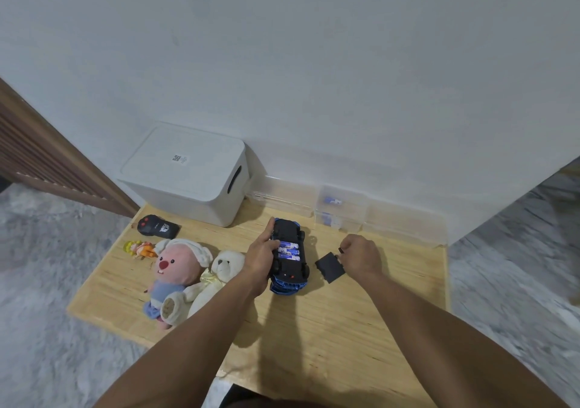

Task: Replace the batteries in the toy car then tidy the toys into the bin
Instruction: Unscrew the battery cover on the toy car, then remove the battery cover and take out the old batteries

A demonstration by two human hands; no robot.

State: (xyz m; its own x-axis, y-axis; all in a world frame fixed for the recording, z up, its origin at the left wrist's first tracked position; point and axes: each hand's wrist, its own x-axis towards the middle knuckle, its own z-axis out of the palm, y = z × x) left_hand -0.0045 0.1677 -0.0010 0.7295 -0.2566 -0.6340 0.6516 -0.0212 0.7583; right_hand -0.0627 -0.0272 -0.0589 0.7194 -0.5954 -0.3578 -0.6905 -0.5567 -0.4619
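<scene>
Gripping the toy car [290,255] along its left flank, the left hand [262,258] has its fingers curled over the edge of the chassis, with the thumb extended toward the far end of the car. This blue car lies upside down near the middle of the wooden table [314,329], its dark underside facing up. Its battery compartment is uncovered, and blue-and-white batteries [288,250] sit side by side in it. To the right of the car, the right hand [361,255] has its fingers curled and pinches a small dark item, which cannot be identified at this size. Just beside that hand, on its near-left side, the black battery cover [329,266] lies flat on the table; whether the hand touches the cover cannot be determined. A clear plastic organiser [342,211] stands beyond the car against the wall, and further blue batteries [332,201] are visible in its compartments. The white bin [188,172] stands at the far left corner of the table with its lid closed. In front of the bin lies a black remote control [157,227]. Nearer the person, a small yellow and orange figure [139,248] lies by the left table edge. A pink plush toy [175,272] lies next to the figure, and a white teddy bear [216,276] rests against the plush toy, close to the left forearm.
</scene>
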